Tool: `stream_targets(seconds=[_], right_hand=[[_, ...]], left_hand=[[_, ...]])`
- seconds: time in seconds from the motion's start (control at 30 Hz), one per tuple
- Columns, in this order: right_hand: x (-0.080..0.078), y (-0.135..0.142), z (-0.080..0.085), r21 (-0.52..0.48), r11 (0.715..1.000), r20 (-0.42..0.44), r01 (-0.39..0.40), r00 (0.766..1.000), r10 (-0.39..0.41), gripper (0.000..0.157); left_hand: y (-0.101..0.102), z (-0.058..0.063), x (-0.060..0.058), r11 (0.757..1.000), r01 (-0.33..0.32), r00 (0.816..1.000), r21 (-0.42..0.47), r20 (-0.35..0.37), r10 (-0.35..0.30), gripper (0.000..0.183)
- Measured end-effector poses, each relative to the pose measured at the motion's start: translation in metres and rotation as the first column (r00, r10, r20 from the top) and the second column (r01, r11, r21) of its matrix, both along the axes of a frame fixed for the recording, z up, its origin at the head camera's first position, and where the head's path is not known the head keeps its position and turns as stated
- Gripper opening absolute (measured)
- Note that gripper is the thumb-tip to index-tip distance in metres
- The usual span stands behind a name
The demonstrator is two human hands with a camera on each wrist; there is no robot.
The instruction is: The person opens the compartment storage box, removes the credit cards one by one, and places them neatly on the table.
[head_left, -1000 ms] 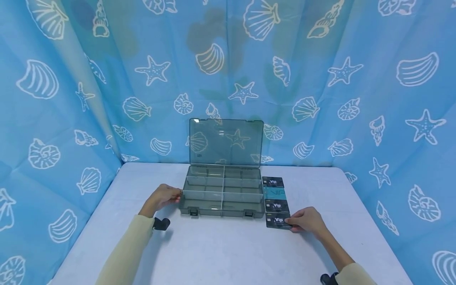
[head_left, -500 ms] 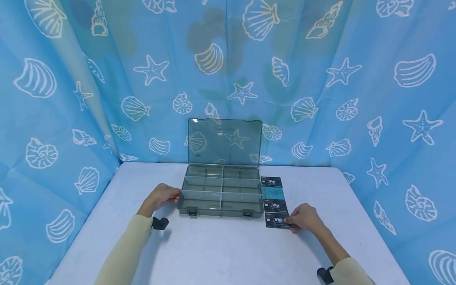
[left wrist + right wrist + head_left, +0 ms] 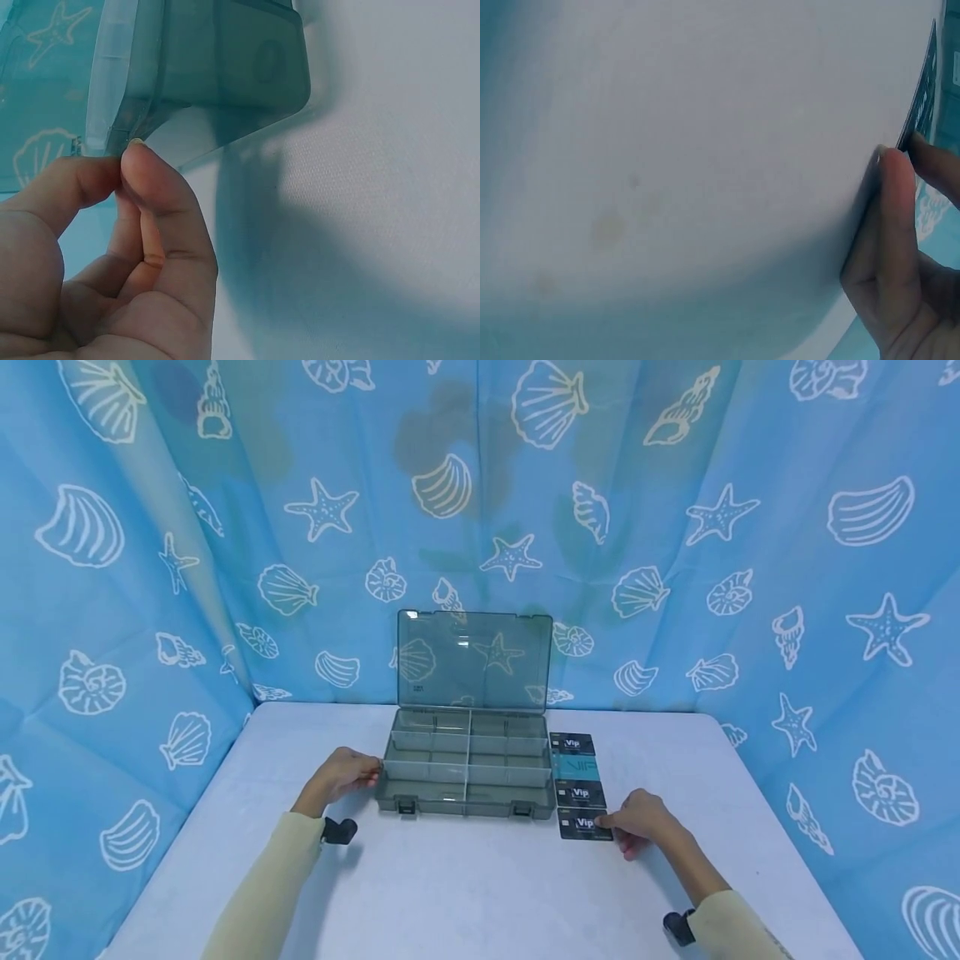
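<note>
A smoky grey compartment box [image 3: 427,793] stands on the table, its see-through lid [image 3: 474,660] raised at the back. At the box's left side my left hand [image 3: 345,772] pinches the edge between thumb and forefinger; the left wrist view shows these fingertips [image 3: 142,169] meeting at the rim. Right of the box lies a column of cards: a black Vip card [image 3: 572,743], a teal card [image 3: 576,767] and two more black ones. My right hand [image 3: 647,818] touches the right end of the nearest black card [image 3: 577,827] with a fingertip; its other fingers sit off the card.
The white-covered table [image 3: 480,893] reaches back to a blue curtain [image 3: 480,552] printed with shells and starfish. Clear dividers [image 3: 468,752] split the box into several compartments. A black wrist camera [image 3: 340,831] sits on the left sleeve.
My right hand's lower fingers have drawn away from the nearest card, leaving a fingertip on its end. My left hand and the box hold their places.
</note>
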State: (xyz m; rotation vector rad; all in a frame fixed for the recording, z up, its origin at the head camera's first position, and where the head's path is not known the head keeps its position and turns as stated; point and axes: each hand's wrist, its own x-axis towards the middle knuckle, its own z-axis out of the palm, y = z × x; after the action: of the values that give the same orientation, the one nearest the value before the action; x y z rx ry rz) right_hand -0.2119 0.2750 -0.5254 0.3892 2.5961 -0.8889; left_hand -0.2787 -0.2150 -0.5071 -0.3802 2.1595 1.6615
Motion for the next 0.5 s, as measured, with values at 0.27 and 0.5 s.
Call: stream_targets(seconds=[0.27,0.5], right_hand=[[-0.0020,0.0040,-0.0014,-0.019,1.000,0.048,0.003,0.999,-0.002,0.036],[-0.0058,0.0053,0.0008,-0.028,1.000,0.079,0.002,0.997,0.001,0.036]], left_hand=[[0.0022,0.0024,0.0016,1.000,-0.010,1.000,0.007,0.001,0.010,0.025],[0.0021,0.0029,0.0009,1.000,-0.006,1.000,-0.005,0.001,0.006,0.024]])
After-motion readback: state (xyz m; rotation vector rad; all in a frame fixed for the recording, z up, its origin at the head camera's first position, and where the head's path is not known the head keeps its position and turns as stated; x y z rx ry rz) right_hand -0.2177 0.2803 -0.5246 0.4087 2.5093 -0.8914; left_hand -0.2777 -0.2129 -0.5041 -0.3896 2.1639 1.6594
